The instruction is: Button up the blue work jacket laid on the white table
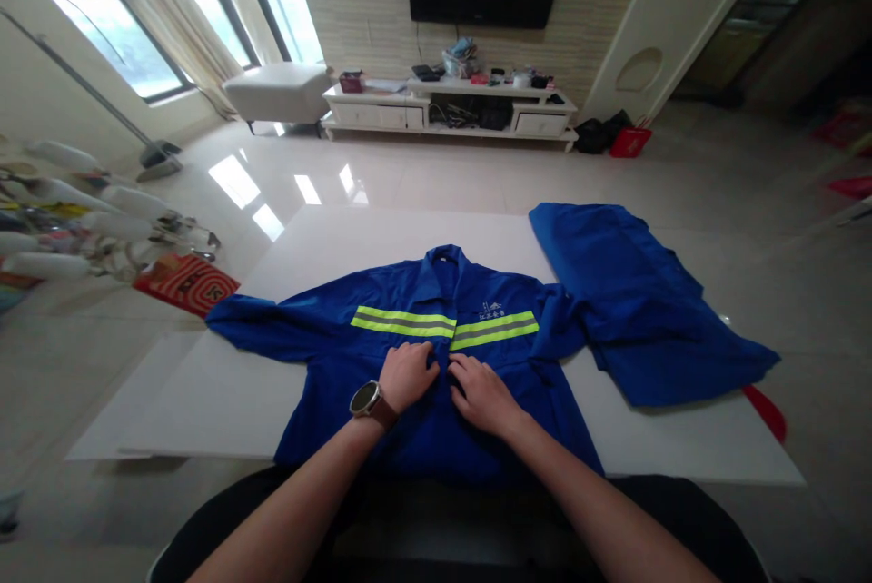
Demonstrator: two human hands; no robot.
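Note:
Spread on the white table (pixel 688 451) is a blue work jacket (pixel 409 292), collar away from me and sleeves out to the sides. It has yellow-green and grey reflective bands across the chest and white lettering on the right of the front. My left hand (pixel 409 376), with a watch (pixel 366 399) on its wrist, has its fingers curled on the front placket just below the bands. Close beside it, my right hand (pixel 482 394) bends its fingers over the other side of the placket. Both hands pinch the jacket's cloth there; the fingertips are partly hidden.
Another folded blue garment (pixel 619 292) lies at the table's right, touching the jacket's sleeve. A red patterned bag (pixel 187 285) stands beside the left sleeve, near a rack of white rolls (pixel 115 224). A white TV cabinet (pixel 378 116) and a grey stool (pixel 278 93) stand beyond.

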